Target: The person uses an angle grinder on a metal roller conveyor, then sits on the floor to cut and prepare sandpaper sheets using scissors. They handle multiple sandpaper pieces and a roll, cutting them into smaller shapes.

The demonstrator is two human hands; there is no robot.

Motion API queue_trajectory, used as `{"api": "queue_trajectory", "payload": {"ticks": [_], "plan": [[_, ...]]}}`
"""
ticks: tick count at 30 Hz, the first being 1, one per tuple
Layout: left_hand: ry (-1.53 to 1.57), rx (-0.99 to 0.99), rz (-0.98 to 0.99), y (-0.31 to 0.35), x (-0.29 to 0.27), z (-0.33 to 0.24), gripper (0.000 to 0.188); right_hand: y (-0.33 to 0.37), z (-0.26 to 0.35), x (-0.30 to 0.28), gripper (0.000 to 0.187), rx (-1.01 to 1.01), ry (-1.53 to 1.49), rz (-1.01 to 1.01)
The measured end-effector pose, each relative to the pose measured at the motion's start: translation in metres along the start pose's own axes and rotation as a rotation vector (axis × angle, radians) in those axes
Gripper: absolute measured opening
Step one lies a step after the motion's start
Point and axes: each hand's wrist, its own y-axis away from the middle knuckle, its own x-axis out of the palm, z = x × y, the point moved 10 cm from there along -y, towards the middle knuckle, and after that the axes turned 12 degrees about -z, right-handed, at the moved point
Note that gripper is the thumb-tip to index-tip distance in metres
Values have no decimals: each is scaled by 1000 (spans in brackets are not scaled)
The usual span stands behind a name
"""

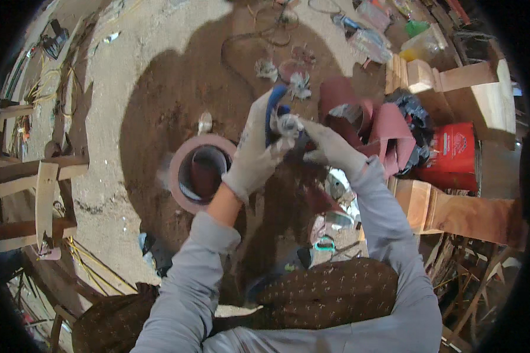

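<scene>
Blue and silvery object [287, 125] above the floor [159, 106]

Gloved left grip [254, 144] closed on it; gloved right grip [334, 147] at its side, cannot tell if closed. Leftward, a pink roll [175, 173]; rightward, curled reddish sheets [396, 130], then a red container [451, 157]

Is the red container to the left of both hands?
No, the red container is off to the right of both the left hand and right hand.

"Anything with writing on it?"
"The red container [447, 165], toward the floor's right side: pale printed lines with a round, pale emblem [460, 143] above them."
"Can you read it?"
"No, the print is too small to make out."
</scene>
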Motion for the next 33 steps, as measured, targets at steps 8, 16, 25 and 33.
{"api": "queue_trajectory", "payload": {"ticks": [8,16,25,33], "plan": [[-169,-140,166,-20,-20,9,46,-5,-71,65,87,99,0,53],[37,-112,222,-37,-19,18,31,-19,-8,37,84,141,-710,-310],[-976,200,692,-55,-20,-65,61,12,-19,28,70,334,-844,-173],[-1521,11,808,-24,-181,-160,76,54,28,57,61,682,-1011,70]]}}
